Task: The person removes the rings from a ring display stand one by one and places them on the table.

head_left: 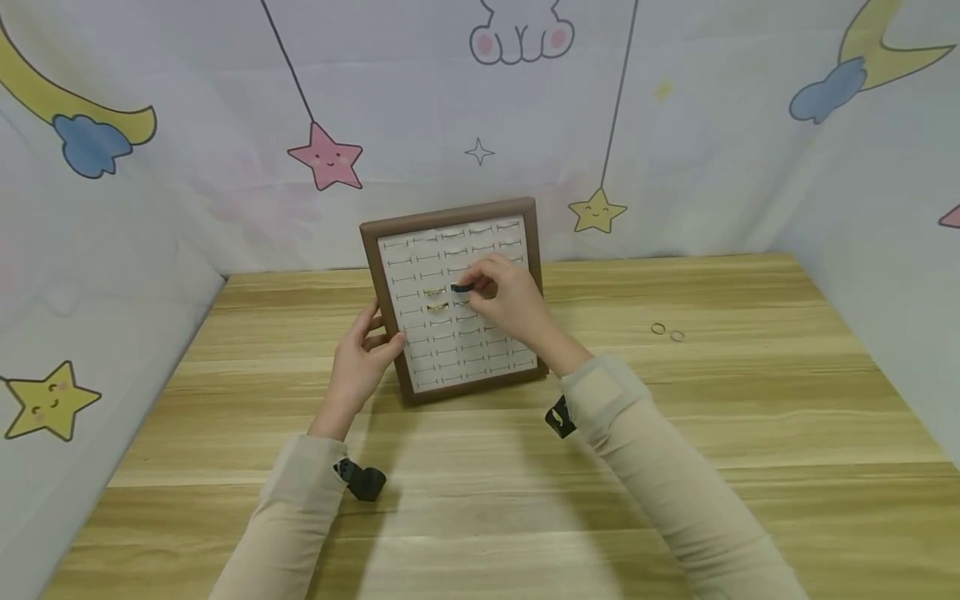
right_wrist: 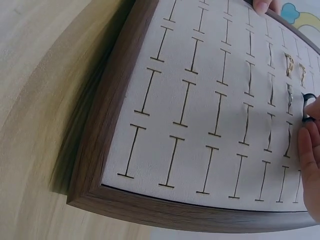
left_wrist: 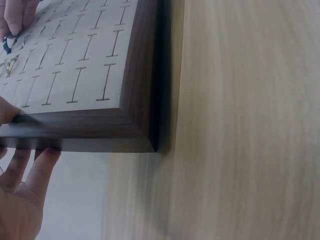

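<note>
A ring display board [head_left: 450,358], with a brown wooden frame and a pale slotted pad, stands tilted on the table. My left hand [head_left: 360,358] grips its left edge, thumb on the front and fingers behind. At the middle of the pad, my right hand [head_left: 510,300] pinches a dark ring [head_left: 461,288] between thumb and fingertips, right at a slot. Two gold rings [right_wrist: 289,65] sit in slots left of it, one above the other. Just below the dark ring, a silver ring [right_wrist: 290,99] is set in another slot, partly covered by my fingers in the head view.
Two thin rings, one gold-coloured [head_left: 658,328] and one silvery [head_left: 678,336], lie on the wooden table [head_left: 750,400] to the right of the board. Behind the table hangs a pale cloth [head_left: 420,100] printed with stars and moons.
</note>
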`<state>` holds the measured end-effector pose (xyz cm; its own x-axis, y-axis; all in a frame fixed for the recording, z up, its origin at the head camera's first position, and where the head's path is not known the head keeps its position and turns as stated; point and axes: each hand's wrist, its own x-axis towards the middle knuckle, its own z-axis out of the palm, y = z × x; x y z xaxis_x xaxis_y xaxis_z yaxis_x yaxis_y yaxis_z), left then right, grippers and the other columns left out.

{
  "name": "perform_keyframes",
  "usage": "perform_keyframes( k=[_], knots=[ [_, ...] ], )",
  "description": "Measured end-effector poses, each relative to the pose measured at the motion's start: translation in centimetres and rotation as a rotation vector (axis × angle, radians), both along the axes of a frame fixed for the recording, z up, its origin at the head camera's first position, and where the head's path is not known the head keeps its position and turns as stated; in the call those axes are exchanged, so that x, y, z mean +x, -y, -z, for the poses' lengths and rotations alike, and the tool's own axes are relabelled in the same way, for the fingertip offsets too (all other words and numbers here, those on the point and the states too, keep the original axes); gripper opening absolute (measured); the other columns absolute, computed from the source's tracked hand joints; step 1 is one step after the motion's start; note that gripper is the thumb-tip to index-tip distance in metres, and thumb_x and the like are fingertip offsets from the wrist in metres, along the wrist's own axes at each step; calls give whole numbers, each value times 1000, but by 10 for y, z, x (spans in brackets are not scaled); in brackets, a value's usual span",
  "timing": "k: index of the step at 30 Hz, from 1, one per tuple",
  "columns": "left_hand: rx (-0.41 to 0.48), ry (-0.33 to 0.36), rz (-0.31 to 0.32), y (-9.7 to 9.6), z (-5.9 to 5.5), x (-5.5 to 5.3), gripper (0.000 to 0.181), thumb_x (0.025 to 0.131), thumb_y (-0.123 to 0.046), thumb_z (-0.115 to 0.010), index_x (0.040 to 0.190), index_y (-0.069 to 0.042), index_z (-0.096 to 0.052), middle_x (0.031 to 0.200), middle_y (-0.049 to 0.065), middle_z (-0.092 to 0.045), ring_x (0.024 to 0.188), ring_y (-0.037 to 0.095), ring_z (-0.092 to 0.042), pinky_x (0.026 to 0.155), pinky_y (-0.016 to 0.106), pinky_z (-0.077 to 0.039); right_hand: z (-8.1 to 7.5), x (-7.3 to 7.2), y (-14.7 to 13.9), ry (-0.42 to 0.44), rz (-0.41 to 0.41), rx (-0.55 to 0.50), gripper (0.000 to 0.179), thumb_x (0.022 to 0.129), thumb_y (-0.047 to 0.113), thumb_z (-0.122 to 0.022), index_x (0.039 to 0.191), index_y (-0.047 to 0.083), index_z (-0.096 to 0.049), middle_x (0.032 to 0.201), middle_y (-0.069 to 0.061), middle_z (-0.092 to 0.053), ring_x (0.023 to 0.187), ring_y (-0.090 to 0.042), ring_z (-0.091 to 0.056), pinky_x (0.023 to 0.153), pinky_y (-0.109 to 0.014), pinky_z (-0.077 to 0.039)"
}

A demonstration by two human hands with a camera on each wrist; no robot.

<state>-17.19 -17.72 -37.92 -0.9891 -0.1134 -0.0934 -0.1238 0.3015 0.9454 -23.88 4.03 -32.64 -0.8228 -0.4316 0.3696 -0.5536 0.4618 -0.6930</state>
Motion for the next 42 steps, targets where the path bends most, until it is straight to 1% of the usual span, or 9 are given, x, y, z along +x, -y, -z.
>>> perform_keyframes(
  k=[6,12,15,17,24,28,31,35,42],
  knots=[
    [-11,-10,-2,1,1,0,74,94,-20,-59,154,-22,-16,148,14,-39,127,31,-50,101,44,-46,0,-1,-1,35,-16,-28,17,82,-6,-60,97,-2,-67,101,-13,-64,90,-22,-60,80,-27,-52],
    [-4,-7,-1,1,2,0,74,94,-20,-59,154,-23,-15,148,14,-40,127,30,-49,101,43,-46,0,-1,-1,31,-16,-35,18,82,-6,-59,98,-2,-65,100,-13,-63,90,-22,-59,80,-27,-51],
    [-4,-9,-1,0,1,0,75,94,-19,-59,155,-22,-15,148,14,-40,127,30,-49,101,43,-46,-1,-1,-3,54,-7,-42,17,83,-4,-58,98,-2,-65,101,-14,-63,90,-23,-59,80,-28,-51],
    [-6,-11,-2,-1,1,-1,74,94,-19,-59,155,-21,-16,147,14,-40,127,30,-50,101,43,-46,-2,-2,-5,94,7,-52,16,85,-2,-57,99,-1,-65,102,-14,-64,89,-23,-61,80,-28,-52],
    [-12,-9,-8,-1,1,-1,74,94,-19,-59,154,-21,-17,147,14,-41,126,30,-50,100,41,-46,-12,-4,-20,296,45,-65,18,88,1,-54,103,-1,-64,108,-16,-65,95,-25,-62,84,-30,-51],
    [-9,-10,-8,-1,0,0,74,94,-20,-59,154,-22,-17,147,13,-41,126,29,-50,100,41,-46,-18,-9,-38,381,75,-49,20,89,2,-54,106,-3,-63,108,-17,-64,92,-22,-59,78,-24,-47],
    [-6,-8,-8,-1,0,1,74,94,-21,-59,154,-22,-16,147,13,-40,126,29,-50,100,41,-46,-20,-15,-58,412,113,-38,22,90,4,-54,109,-3,-63,108,-17,-63,89,-17,-57,75,-21,-46],
    [-4,-5,-9,-1,0,1,74,94,-22,-59,154,-23,-16,147,12,-40,126,29,-49,100,41,-45,-20,-22,-88,428,167,-34,26,93,8,-54,114,-4,-62,110,-15,-62,89,-11,-55,78,-20,-46],
    [-8,-8,-9,-2,0,1,74,94,-21,-59,154,-23,-17,147,12,-40,126,29,-49,100,41,-46,-10,-29,-141,497,320,-72,34,94,13,-54,122,-5,-56,101,0,-56,85,-3,-53,87,-24,-47]
  ],
)
